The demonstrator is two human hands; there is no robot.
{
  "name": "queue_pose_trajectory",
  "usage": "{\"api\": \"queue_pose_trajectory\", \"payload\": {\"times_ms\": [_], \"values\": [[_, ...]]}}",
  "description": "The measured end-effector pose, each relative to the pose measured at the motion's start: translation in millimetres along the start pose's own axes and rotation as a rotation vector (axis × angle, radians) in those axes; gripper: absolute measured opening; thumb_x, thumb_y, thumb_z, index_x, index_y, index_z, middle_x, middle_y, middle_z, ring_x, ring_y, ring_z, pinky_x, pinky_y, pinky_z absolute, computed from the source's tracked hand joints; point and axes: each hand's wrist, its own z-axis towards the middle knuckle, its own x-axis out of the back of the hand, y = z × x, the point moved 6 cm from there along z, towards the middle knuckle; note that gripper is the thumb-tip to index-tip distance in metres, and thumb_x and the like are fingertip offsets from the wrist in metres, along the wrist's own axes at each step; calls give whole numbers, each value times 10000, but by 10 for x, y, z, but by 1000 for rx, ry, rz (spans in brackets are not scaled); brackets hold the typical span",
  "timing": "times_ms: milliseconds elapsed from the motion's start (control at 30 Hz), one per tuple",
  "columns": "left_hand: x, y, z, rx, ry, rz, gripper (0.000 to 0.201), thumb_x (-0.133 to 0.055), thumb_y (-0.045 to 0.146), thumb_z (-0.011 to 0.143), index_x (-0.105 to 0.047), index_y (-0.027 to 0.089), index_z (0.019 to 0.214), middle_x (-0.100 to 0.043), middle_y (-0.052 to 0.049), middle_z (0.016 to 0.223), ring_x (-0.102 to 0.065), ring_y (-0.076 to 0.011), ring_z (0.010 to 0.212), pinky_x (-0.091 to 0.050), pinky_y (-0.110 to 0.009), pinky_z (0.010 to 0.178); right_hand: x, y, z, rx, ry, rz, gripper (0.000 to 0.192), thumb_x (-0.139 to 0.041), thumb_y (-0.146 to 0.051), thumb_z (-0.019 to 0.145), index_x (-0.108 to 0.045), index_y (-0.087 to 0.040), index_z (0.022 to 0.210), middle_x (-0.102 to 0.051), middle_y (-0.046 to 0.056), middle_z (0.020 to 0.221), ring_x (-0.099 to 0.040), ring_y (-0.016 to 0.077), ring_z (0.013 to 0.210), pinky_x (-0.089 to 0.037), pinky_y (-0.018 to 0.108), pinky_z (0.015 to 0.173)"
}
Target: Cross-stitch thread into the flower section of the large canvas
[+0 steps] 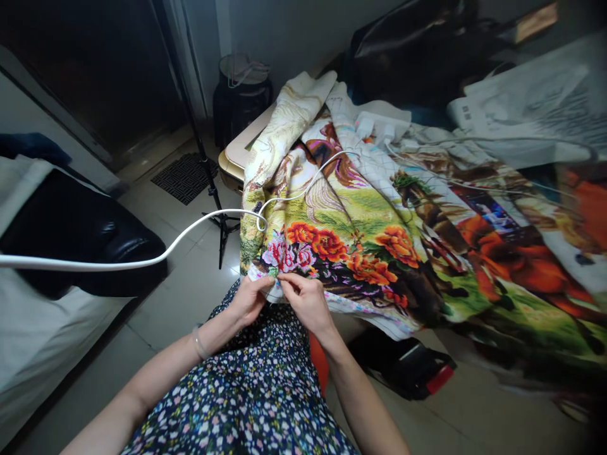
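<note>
- Floral-print dress fabric (246, 404) fills the bottom of the view, covering the person's lap, with both forearms reaching forward over it.
- Spread beyond the lap, a large embroidered cloth (379, 234) drapes across a table and hangs down toward the knees; it shows orange and pink flowers, green ground and horses.
- Its lower left edge lies right at the hands, pinched between them just under the pink blossoms.
- Left hand (249, 298) is closed in a pinch on the cloth's white border, thumb and fingertips together; a thin bracelet (199, 344) sits on that wrist.
- Right hand (307, 300) is curled with fingers bent, its fingertips also gripping the border, touching or almost touching the left hand's fingertips.
- Whether a needle is held I cannot tell; it is too small to make out.
- White cable (142, 260) runs in from the left edge, loops above the hands and trails up over the cloth.
- Black bag (417, 38) sits at the far end of the table, its contents hidden.
- Dark bin (241, 101) stands on the floor by the wall with something pale draped over its top; what is inside does not show.
- Black and red case (412, 370) lies on the floor under the cloth's hanging edge, just right of the right forearm.
- Tripod legs (218, 215) stand on the tiles left of the table.
</note>
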Motion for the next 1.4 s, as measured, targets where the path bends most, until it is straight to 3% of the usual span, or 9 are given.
{"api": "queue_pose_trajectory", "payload": {"times_ms": [367, 500, 767, 1133, 1400], "values": [[-10, 7, 0, -27, -1, 16, 398, -802, 158, 571, -669, 111, 943, -703, -37, 806, -615, -140, 692, -476, -275, 705, -8, -71, 38, 16, -9, -120, 276, -493, -142, 816, -762, -170, 872, -692, 18, 623, -555, 126, 484, -359, 228, 493], [3, -7, 4, 6, 23, -16, 306, -799, 186, 593, -669, 111, 859, -684, -17, 730, -592, -120, 627, -467, -262, 646, -10, -72, 43, 25, -31, -155, 262, -492, -164, 841, -747, -171, 902, -702, 20, 653, -571, 134, 502, -387, 233, 520], [10, -29, 24, 95, 53, -61, 189, -791, 172, 593, -675, 105, 726, -675, -18, 674, -587, -113, 618, -471, -257, 663, 35, -4, 67, 120, -46, -35, 207, -526, -184, 871, -729, -172, 903, -718, 65, 848, -651, 177, 757, -478, 278, 728], [19, -70, 50, 140, 11, -103, 150, -771, 151, 613, -690, 87, 721, -692, -43, 697, -601, -116, 642, -481, -258, 692, 23, 123, 121, 143, -3, 133, 145, -590, -202, 838, -733, -180, 834, -644, 39, 740, -598, 157, 697, -464, 274, 664], [-29, -38, 13, 110, 9, -90, 195, -792, 167, 602, -685, 100, 750, -683, -28, 708, -591, -112, 643, -473, -256, 697, 36, 19, 110, 151, 50, 40, 141, -565, -194, 844, -686, -175, 773, -669, 46, 764, -610, 169, 724, -461, 281, 706]]}}
